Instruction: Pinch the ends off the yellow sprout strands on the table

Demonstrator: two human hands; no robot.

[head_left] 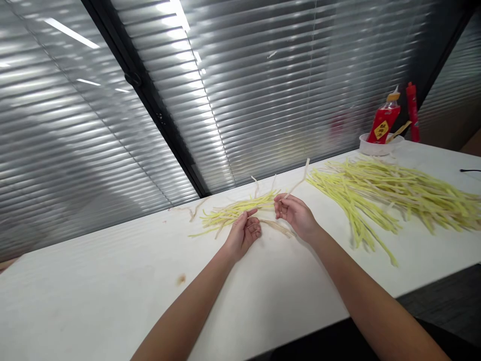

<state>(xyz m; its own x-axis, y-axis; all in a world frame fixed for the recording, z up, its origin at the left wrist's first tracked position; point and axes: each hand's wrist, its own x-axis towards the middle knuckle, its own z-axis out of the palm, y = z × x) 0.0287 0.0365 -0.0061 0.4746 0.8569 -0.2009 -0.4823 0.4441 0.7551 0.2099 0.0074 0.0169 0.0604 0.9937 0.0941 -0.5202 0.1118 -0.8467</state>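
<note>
My right hand (pixel 295 214) pinches a thin beige strand that looks like a pipe cleaner (pixel 299 184); it is bent and sticks up past the fingertips. To its left, my left hand (pixel 245 234) is half curled, with the index finger stretched out and nothing visible in its grasp. Just behind both hands lies a small loose pile of yellow and beige pipe cleaners (pixel 240 207), partly covered by the fingers. A few beige pipe cleaners (pixel 278 227) lie between the hands on the white table (pixel 112 281).
On the right spreads a larger pile of yellow and beige pipe cleaners (pixel 406 193). Behind it, a red-labelled bottle (pixel 384 122) stands in a white bowl (pixel 372 148) beside a red tube (pixel 412 113). Glass with blinds (pixel 263 90) borders the table's back. A brown stain (pixel 181 279) marks the tabletop.
</note>
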